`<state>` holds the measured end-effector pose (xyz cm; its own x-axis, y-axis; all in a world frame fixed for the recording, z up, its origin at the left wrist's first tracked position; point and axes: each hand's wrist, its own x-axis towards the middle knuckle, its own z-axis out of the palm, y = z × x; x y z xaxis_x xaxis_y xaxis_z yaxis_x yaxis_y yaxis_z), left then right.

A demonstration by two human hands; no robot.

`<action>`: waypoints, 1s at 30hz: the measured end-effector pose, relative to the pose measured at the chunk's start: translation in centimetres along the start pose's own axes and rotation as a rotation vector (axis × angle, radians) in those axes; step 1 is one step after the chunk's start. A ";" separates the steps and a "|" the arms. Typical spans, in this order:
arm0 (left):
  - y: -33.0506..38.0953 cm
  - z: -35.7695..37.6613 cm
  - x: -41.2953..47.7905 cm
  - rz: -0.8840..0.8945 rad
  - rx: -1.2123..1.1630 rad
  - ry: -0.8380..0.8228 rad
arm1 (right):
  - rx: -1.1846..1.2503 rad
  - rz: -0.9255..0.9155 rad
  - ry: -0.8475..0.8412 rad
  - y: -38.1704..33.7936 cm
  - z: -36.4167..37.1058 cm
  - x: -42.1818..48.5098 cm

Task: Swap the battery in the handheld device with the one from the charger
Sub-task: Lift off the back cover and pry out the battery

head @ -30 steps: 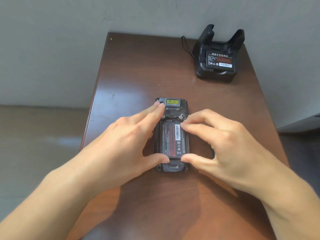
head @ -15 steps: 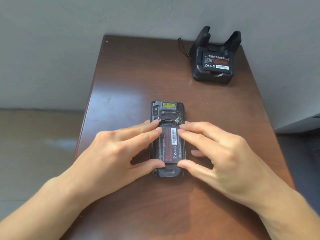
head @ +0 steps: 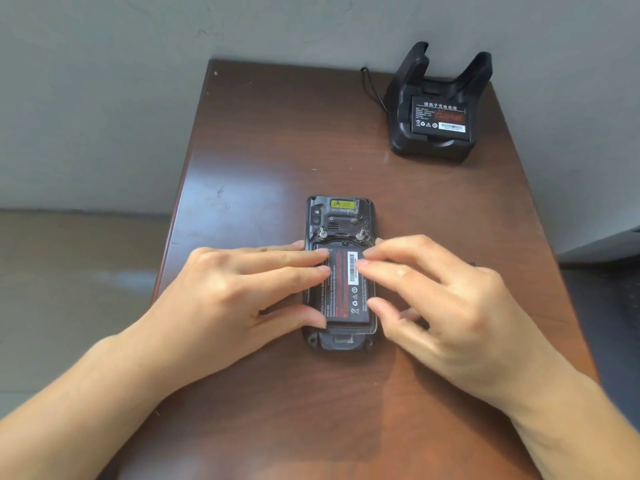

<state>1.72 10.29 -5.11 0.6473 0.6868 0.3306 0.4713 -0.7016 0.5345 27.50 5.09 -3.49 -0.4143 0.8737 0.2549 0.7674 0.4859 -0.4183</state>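
Note:
A black handheld device point(head: 341, 211) lies face down in the middle of the brown table point(head: 277, 133), its back cover off. A black battery point(head: 341, 292) with red print and a barcode label sits in the open compartment. My left hand point(head: 221, 299) touches the battery's left edge with two fingertips near the top and the thumb near the bottom. My right hand point(head: 450, 306) mirrors this on the right edge. A black charger cradle point(head: 401, 133) stands at the back right, a second battery point(head: 440, 116) seated in it.
A thin black cable point(head: 372, 86) runs from the charger toward the grey wall behind the table. The table's left edge drops to a tan floor. Two small metal screws stand up on the device just above the battery.
Both hands have slid down the device, fingertips moving off its top end and onto the battery's upper corners. The thumbs have moved from the battery's bottom edge to its lower sides.

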 end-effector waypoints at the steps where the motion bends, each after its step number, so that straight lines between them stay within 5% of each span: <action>1: 0.0 -0.2 0.0 -0.007 0.000 -0.028 | 0.033 0.007 -0.001 0.2 -0.1 0.1; 7: 0.5 -1.3 0.6 -0.056 0.033 -0.141 | 0.145 0.059 -0.124 0.5 -0.6 -0.1; 21: 0.7 -0.9 0.0 0.009 0.074 -0.142 | -0.038 -0.022 -0.053 -0.2 -0.5 -0.1; 30: 0.8 -0.8 0.3 -0.035 -0.012 -0.115 | 0.055 -0.007 0.000 0.2 -0.4 -0.1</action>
<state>1.77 10.11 -3.96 0.6953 0.6841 0.2203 0.4881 -0.6744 0.5540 27.85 5.10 -3.23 -0.4199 0.8702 0.2578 0.7363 0.4927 -0.4638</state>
